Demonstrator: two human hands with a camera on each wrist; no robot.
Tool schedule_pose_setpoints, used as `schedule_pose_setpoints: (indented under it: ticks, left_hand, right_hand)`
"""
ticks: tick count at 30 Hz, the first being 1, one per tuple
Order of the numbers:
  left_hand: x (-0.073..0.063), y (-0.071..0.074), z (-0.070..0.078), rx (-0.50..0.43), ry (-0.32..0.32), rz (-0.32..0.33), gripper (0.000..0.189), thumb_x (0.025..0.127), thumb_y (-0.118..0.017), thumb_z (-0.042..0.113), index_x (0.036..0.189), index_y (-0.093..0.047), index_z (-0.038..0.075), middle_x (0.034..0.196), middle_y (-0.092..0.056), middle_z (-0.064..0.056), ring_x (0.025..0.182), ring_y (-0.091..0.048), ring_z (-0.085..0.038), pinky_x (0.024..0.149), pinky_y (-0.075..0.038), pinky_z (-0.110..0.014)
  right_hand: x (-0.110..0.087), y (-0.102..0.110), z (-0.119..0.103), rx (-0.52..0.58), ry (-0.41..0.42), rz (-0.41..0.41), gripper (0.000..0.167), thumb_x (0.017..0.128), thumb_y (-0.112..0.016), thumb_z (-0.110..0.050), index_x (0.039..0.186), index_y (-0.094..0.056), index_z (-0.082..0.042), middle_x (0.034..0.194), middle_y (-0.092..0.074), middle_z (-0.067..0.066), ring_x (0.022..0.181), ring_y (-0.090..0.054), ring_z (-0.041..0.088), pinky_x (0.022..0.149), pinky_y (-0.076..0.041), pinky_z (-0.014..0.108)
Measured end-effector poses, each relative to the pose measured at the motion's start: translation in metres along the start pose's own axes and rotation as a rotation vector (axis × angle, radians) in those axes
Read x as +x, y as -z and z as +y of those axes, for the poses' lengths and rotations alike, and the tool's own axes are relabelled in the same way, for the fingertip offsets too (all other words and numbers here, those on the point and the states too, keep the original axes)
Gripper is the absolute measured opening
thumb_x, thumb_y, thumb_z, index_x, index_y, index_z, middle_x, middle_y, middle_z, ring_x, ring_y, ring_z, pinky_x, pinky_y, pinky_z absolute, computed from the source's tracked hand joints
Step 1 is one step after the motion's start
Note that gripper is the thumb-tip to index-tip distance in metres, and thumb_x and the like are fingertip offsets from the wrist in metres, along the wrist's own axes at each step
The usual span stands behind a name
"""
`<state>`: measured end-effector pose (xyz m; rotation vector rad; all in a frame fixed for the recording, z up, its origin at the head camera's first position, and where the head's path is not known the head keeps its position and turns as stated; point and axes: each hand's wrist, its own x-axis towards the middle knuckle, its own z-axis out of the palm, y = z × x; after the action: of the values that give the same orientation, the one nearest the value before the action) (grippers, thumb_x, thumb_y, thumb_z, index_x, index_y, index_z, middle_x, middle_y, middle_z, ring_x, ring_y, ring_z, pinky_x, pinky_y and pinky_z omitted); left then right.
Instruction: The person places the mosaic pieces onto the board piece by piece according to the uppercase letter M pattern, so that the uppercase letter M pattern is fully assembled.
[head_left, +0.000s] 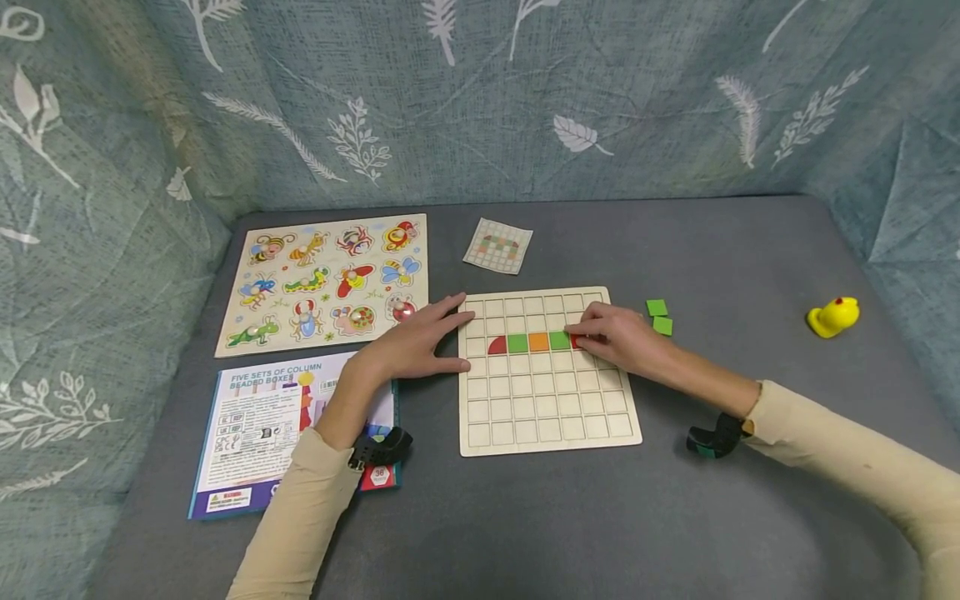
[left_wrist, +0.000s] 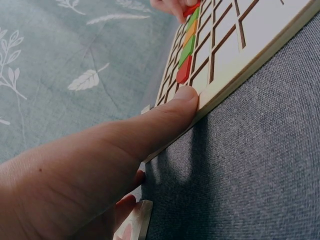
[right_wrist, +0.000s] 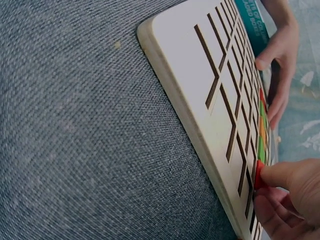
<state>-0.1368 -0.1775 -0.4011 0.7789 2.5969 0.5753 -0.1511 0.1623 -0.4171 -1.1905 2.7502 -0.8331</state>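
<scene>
A wooden grid board (head_left: pixel 551 410) lies flat on the grey table. Across one of its upper rows run a red rounded tile (head_left: pixel 498 345), a green tile (head_left: pixel 517 343), an orange tile (head_left: pixel 539 342) and another green tile (head_left: pixel 559 341). At the right end of that row, my right hand (head_left: pixel 618 337) pinches a second red tile (right_wrist: pixel 259 174) between thumb and fingers, low over the board and beside the green one. My left hand (head_left: pixel 420 340) rests at the board's left edge with fingers spread, its thumb tip on the rim.
Two loose green tiles (head_left: pixel 663 327) lie right of the board. Behind it is a small pattern card (head_left: pixel 498 247). An insect puzzle board (head_left: pixel 337 292) and a printed bead-set box (head_left: pixel 258 433), partly under my left arm, occupy the left. A yellow toy duck (head_left: pixel 834 317) stands far right.
</scene>
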Motion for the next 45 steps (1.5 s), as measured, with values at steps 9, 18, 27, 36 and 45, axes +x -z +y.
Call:
schedule_pose_setpoints:
  ticks: [9,18,27,36,45]
  left_hand:
    - [0.002,0.005,-0.001,-0.001,0.013,0.002,0.079,0.088,-0.069,0.043,0.152,-0.034,0.013,0.164,-0.017,-0.012,0.15,-0.019,-0.033,0.119,-0.025,-0.051]
    - [0.003,0.006,-0.002,0.01,-0.011,0.021,0.079,0.088,-0.07,0.041,0.151,-0.035,0.011,0.163,-0.018,-0.014,0.15,-0.02,-0.035,0.118,-0.026,-0.053]
    - [0.002,0.004,-0.003,0.022,-0.009,0.012,0.079,0.088,-0.069,0.042,0.151,-0.034,0.011,0.163,-0.017,-0.014,0.15,-0.02,-0.035,0.118,-0.026,-0.053]
    - [-0.005,0.002,-0.001,0.018,0.001,0.006,0.079,0.087,-0.07,0.041,0.151,-0.035,0.01,0.163,-0.018,-0.014,0.15,-0.02,-0.035,0.118,-0.026,-0.053]
    - [-0.001,0.0,-0.001,0.018,-0.003,0.008,0.078,0.088,-0.069,0.042,0.151,-0.035,0.011,0.163,-0.018,-0.013,0.15,-0.021,-0.035,0.118,-0.027,-0.053]
  right_hand:
    - [0.004,0.002,0.001,-0.031,0.042,0.02,0.025,0.086,-0.071,-0.005,0.11,-0.074,-0.004,0.094,-0.067,0.008,0.075,-0.06,0.013,0.062,-0.049,0.026]
    - [0.005,0.002,-0.001,-0.062,0.017,0.028,0.016,0.087,-0.071,-0.006,0.103,-0.074,-0.005,0.091,-0.068,0.005,0.079,-0.062,0.014,0.068,-0.053,0.03]
    - [0.002,-0.002,-0.001,-0.061,0.062,0.051,0.006,0.083,-0.072,-0.002,0.087,-0.074,-0.007,0.088,-0.067,0.004,0.082,-0.066,0.018,0.071,-0.056,0.031]
    - [-0.006,0.013,0.001,-0.102,0.118,0.042,0.02,0.08,-0.076,-0.002,0.1,-0.075,-0.003,0.098,-0.067,0.01,0.087,-0.062,0.022,0.071,-0.052,0.034]
    - [-0.026,0.043,0.017,-0.158,-0.091,0.003,0.032,0.083,-0.076,-0.009,0.113,-0.07,-0.001,0.109,-0.065,0.014,0.096,-0.062,0.027,0.075,-0.053,0.041]
